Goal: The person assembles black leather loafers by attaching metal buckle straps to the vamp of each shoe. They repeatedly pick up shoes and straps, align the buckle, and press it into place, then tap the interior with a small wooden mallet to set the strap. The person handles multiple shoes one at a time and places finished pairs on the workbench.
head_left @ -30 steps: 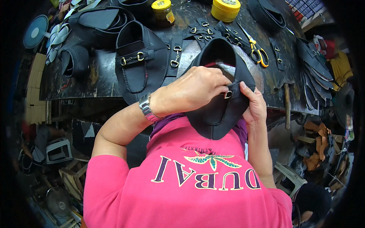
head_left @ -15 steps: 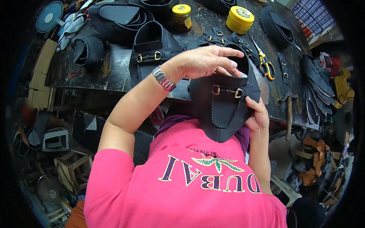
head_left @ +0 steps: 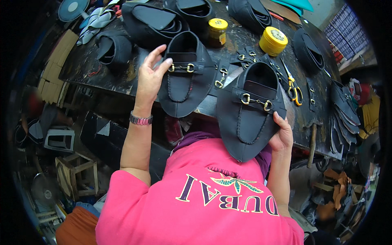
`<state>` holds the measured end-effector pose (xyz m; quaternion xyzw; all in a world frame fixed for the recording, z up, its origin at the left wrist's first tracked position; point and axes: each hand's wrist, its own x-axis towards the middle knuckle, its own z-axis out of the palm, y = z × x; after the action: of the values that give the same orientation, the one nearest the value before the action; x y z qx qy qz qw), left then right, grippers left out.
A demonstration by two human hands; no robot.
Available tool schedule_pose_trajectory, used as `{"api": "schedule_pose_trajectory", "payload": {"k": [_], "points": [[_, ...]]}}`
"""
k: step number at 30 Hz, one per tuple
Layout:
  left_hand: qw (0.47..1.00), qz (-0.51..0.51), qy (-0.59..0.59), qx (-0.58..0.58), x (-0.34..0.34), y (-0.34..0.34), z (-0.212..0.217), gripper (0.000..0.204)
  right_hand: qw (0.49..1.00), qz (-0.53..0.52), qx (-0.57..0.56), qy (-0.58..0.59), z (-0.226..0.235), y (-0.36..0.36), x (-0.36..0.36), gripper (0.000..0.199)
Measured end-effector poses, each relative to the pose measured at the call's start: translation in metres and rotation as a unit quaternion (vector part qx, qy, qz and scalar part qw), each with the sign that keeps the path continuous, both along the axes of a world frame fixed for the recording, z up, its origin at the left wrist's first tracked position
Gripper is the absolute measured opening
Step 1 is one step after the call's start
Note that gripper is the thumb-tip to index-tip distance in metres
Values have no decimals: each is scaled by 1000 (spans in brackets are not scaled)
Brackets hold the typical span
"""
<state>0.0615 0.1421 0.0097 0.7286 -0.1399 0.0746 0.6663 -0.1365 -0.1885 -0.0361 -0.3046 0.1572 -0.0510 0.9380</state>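
My right hand (head_left: 282, 132) grips the side of a black leather shoe upper (head_left: 241, 126), thumb on top. This upper has a strap with a gold-coloured horsebit and a stitched apron, and its toe points toward me. My left hand (head_left: 152, 75) is raised at the left side of a second, matching shoe upper (head_left: 175, 90), fingers apart. Its thumb is at the end of the strap; whether it touches the leather I cannot tell. That second upper rests on the dark worktable (head_left: 118, 85), its toe reaching past the near edge.
Yellow-handled scissors (head_left: 293, 87), loose straps with bits (head_left: 222, 75) and a hammer (head_left: 312, 139) lie to the right. Two yellow-lidded jars (head_left: 273, 42) stand farther back. More black uppers (head_left: 151, 20) are stacked behind, and layered black pieces (head_left: 342, 112) hang at the right edge.
My left hand has left the opening of the held upper and moved left to the second one. The held upper has shifted slightly nearer, still in my right hand; the view has shifted.
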Motion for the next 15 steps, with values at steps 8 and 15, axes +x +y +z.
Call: {"api": "schedule_pose_trajectory", "payload": {"k": [8,15], "points": [[978,-40,203,21,17,48,-36,80,1000,15,-6,10,-5,6,8,43],[945,-139,227,-192,31,36,-37,93,1000,3,-6,14,-7,7,7,38]]}}
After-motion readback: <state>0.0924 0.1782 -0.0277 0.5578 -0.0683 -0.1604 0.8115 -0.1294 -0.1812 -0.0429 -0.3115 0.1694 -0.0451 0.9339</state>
